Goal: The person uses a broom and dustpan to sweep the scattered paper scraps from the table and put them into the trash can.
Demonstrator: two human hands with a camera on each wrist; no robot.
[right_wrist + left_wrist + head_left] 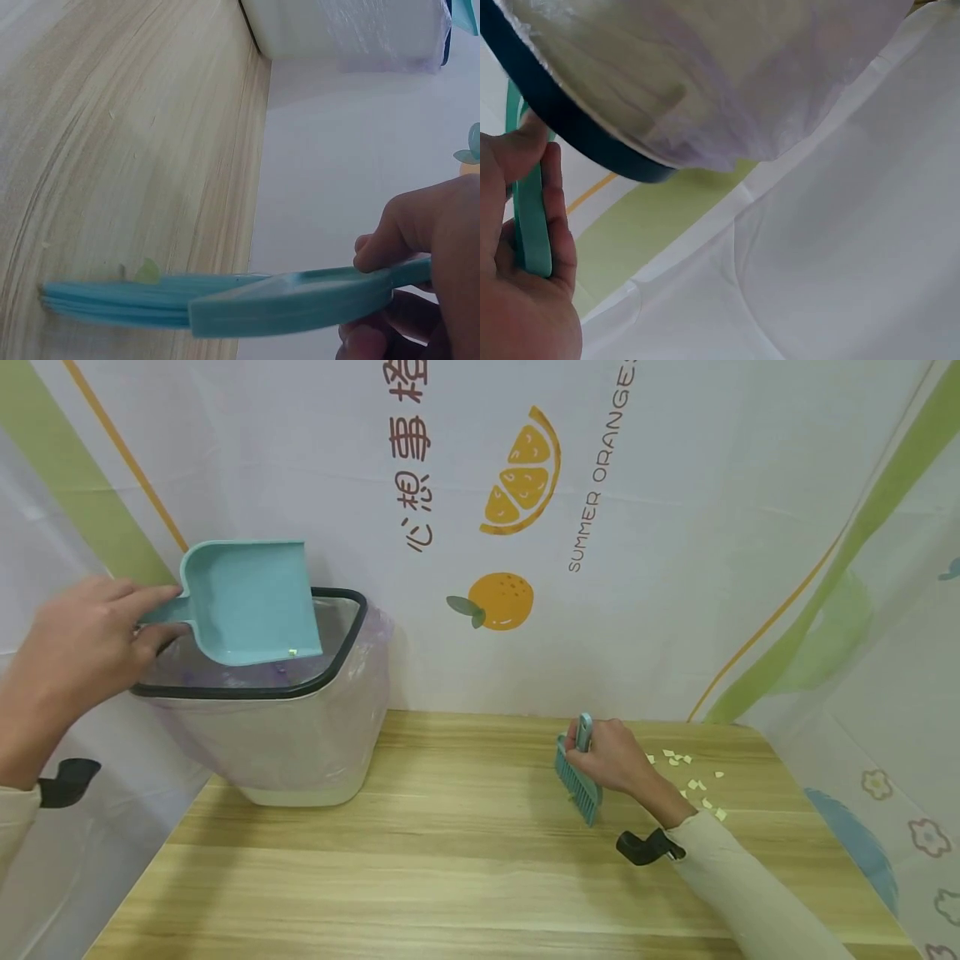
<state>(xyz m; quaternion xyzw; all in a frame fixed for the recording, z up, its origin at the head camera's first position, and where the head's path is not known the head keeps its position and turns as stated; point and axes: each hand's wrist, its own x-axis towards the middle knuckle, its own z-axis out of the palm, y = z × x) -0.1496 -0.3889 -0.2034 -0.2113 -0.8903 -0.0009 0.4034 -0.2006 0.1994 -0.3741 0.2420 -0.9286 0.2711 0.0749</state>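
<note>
My left hand grips the handle of a light blue dustpan, tilted over the mouth of a white trash bin. One small pale scrap lies at the pan's lower lip. In the left wrist view, fingers and thumb wrap the dustpan handle beside the bin's dark rim. My right hand holds a blue hand brush by its handle, bristles down at the tabletop. In the right wrist view a greenish bit shows by the brush bristles.
Several pale scraps lie scattered on the wooden table, right of the brush and partly behind the right forearm. The bin, lined with a purplish bag, stands at the table's back left. A printed white curtain hangs behind.
</note>
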